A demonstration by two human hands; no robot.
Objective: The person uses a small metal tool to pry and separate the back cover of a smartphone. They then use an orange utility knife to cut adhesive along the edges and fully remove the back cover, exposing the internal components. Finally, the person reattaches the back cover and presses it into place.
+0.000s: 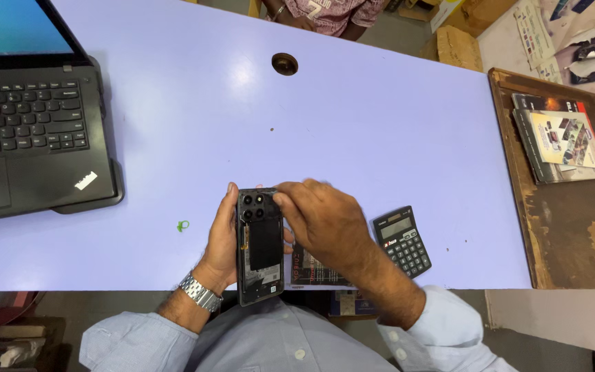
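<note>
From the head camera, the left hand (223, 238) is wrapped around the left edge of an opened phone (260, 246) with its back cover off, propped at the near edge of the lilac worktop (352, 138). The right hand (321, 219) has its curled fingertips pressed at the phone's top right corner, beside the camera cluster. To do this well, I judge the left grip should stay firm and low while the right fingertips work gently at the corner, clear of the calculator (402, 240).

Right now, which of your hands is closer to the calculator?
Right. The right hand is just left of the calculator, fingertips on the opened phone. The left hand grips the phone's far side, farther away.
</note>
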